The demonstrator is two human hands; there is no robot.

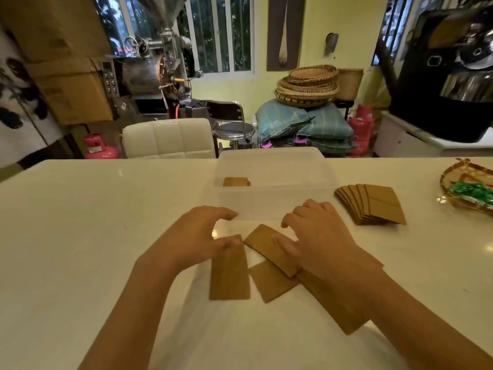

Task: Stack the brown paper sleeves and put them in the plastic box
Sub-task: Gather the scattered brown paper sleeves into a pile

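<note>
Under both hands, left hand and right hand, lie loose sleeves.

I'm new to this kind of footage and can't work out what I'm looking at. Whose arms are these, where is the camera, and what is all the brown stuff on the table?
No machine is at work: a person wears one camera on the head, looking down at their own bare arms. The left hand touches the top of one flat brown paper sleeve; the right hand presses on another loose sleeve. More lie beneath and beside them. Neither hand has lifted anything. On the white table, behind the hands, stands a clear plastic box with some sleeves inside. To its right lies a fanned pile of sleeves.
</note>
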